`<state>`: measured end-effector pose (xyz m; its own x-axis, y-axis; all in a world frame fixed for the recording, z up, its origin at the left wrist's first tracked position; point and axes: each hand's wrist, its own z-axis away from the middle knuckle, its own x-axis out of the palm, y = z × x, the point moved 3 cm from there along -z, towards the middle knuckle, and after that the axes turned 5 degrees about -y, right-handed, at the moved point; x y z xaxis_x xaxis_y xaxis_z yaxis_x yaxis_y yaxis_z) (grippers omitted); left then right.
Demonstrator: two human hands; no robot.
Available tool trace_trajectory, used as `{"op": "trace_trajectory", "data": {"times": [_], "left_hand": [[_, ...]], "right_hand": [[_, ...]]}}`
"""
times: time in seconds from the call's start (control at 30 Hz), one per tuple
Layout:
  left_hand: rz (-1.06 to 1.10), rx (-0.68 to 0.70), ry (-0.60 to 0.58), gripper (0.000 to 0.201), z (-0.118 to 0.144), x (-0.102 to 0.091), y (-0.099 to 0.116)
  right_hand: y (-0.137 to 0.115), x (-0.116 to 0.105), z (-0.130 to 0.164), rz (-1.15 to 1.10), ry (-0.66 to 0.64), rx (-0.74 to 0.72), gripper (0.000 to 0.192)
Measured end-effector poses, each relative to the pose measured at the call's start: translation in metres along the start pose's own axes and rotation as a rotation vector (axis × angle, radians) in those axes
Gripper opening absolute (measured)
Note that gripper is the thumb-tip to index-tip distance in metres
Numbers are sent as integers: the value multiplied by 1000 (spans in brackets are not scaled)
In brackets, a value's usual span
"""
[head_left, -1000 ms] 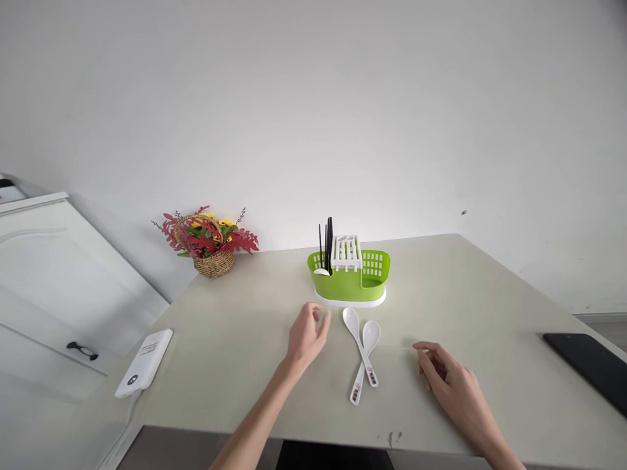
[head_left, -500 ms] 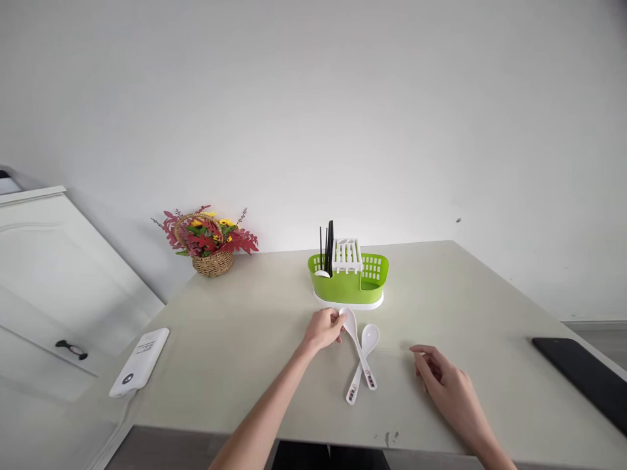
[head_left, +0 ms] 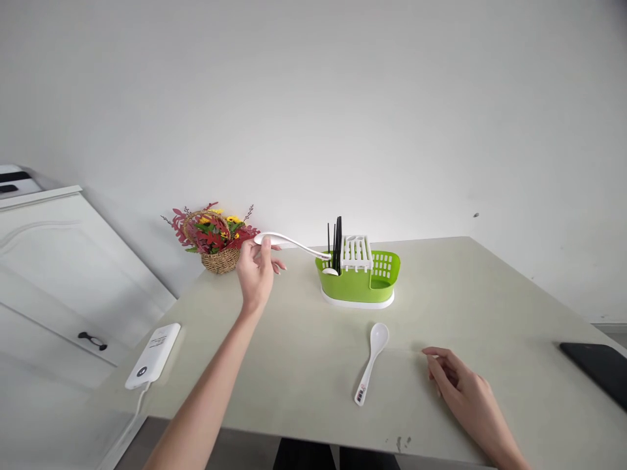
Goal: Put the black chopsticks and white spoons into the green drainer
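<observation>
My left hand [head_left: 255, 271] is raised above the table, its thumb and fingers closed on the bowl of a white spoon [head_left: 298, 245]. That spoon's handle points right, its end at the left part of the green cutlery basket [head_left: 355, 285]; whether they touch I cannot tell. Black chopsticks [head_left: 339, 241] and a white, rounded utensil [head_left: 330, 271] stand in the basket's left part. A second white spoon [head_left: 371, 362] lies on the table, bowl away from me. To its right, my right hand [head_left: 463, 388] rests on the table, fingers loosely curled with nothing visible in them.
A white slatted rack [head_left: 356, 251] tops the basket's middle. Behind my left hand stands a wicker basket of flowers [head_left: 219, 262]. On the table's left lies a white power bank [head_left: 154, 356] with a cable; a black phone-like slab [head_left: 595, 369] lies at the right edge.
My left hand has lifted the upper of two crossed spoons and carried it up and left, its handle now toward the basket. The other spoon and my right hand stay on the table.
</observation>
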<state>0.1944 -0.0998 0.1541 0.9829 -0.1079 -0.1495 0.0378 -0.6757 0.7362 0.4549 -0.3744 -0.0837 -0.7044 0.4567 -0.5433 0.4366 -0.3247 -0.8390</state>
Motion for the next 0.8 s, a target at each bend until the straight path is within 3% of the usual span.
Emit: {"op": "trace_trajectory", "data": {"times": [0.13, 0.3, 0.57, 0.8], "left_hand": [[-142, 31, -72, 30, -9, 9, -39], [-256, 20, -244, 23, 8, 25, -72], [-433, 52, -440, 21, 23, 43, -92], [-388, 19, -584, 26, 30, 50, -94]], "right_hand": [[-2, 0, 0, -20, -2, 12, 44], [-6, -1, -1, -33, 0, 31, 45], [-6, -2, -1, -12, -14, 54, 46], [-3, -1, -2, 0, 10, 17, 44]]}}
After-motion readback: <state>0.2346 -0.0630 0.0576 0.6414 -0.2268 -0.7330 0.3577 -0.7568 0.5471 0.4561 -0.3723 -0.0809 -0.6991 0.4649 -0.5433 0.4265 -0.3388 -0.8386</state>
